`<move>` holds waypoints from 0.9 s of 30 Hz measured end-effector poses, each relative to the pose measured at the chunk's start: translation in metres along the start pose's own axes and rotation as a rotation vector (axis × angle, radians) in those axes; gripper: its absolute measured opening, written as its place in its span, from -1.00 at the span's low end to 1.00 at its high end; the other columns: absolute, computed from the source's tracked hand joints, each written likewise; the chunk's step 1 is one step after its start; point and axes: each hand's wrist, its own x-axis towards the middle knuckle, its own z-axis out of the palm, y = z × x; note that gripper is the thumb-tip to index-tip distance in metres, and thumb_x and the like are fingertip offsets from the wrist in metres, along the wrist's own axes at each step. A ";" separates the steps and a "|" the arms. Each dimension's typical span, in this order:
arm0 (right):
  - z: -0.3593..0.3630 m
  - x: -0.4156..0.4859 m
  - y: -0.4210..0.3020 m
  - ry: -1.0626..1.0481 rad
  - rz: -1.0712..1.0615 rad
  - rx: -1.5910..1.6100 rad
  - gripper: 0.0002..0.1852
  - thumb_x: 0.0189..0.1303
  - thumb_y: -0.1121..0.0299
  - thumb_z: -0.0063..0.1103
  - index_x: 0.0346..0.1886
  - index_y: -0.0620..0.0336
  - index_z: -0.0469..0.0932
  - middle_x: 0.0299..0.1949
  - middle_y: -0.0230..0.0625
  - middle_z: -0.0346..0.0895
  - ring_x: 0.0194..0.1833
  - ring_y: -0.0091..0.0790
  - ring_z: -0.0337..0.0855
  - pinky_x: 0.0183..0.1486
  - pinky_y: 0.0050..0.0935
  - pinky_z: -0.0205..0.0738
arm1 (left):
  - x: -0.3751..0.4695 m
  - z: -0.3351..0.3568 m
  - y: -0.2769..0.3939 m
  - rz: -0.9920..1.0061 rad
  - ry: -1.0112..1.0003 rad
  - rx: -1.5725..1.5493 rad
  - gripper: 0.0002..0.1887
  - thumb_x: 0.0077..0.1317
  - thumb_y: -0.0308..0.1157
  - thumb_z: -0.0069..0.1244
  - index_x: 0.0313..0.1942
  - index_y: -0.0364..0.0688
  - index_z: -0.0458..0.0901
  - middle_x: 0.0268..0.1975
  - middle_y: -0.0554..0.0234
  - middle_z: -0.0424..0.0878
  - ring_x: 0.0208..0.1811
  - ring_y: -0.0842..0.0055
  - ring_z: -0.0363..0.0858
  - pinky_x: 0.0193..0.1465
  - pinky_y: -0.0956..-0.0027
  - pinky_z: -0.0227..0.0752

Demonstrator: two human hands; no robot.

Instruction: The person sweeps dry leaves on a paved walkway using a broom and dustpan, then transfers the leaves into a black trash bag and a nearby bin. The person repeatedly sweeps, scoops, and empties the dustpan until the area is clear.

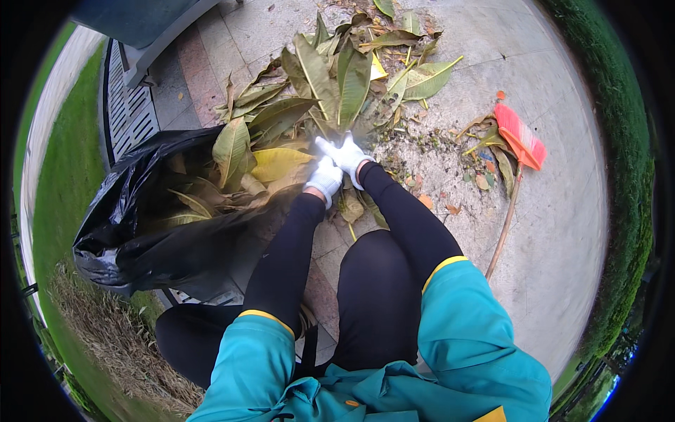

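My left hand (325,179) and my right hand (345,154), both in white knit gloves, meet at the near edge of a pile of large leaves (316,79). The right one has its thumb and fingers spread at the stems of upright leaves; whether it grips them is unclear. The left hand's fingers are partly hidden behind the right. Just to the left lies a black plastic bag (174,248), its mouth towards the pile, with brown leaves inside. A yellow leaf (279,163) rests at the mouth, beside a greenish leaf (232,150).
A red broom (519,137) with a wooden handle lies at the right, over a few leaves. Small debris (422,142) is scattered on the paving. A wheeled grey container (137,26) stands at the upper left beside a slotted drain grate (126,105). A hedge (622,132) borders the right side.
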 end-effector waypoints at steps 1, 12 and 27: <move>-0.001 -0.003 0.005 -0.009 0.054 0.088 -0.24 0.08 -0.03 0.21 0.17 0.44 0.30 -0.14 -0.19 0.54 -0.19 -0.38 0.52 -0.10 -0.49 0.41 | -0.008 -0.001 0.009 0.080 0.008 0.084 -0.33 0.11 -0.48 -0.11 0.29 -0.26 0.13 0.25 -0.10 0.31 0.28 0.20 0.27 0.26 0.37 0.15; -0.049 -0.031 -0.017 0.080 -0.200 0.832 -0.81 0.15 0.35 0.18 -0.19 0.20 0.59 -0.27 -0.34 0.59 -0.25 -0.44 0.58 -0.15 -0.49 0.44 | -0.116 -0.051 0.172 0.865 0.222 1.094 -0.79 0.06 -0.39 0.01 -0.26 -0.19 0.56 -0.43 0.14 0.58 -0.32 0.26 0.55 -0.12 0.23 0.38; 0.167 -0.149 -0.137 -0.403 -0.670 0.007 -0.23 -0.09 0.12 0.44 0.12 0.43 0.33 0.03 -0.07 0.46 0.04 -0.25 0.47 0.12 -0.37 0.30 | -0.306 -0.176 0.191 0.522 0.771 1.647 -0.83 -0.02 -0.45 -0.05 -0.34 -0.11 0.51 -0.49 0.30 0.37 -0.34 0.43 0.43 -0.26 0.33 0.26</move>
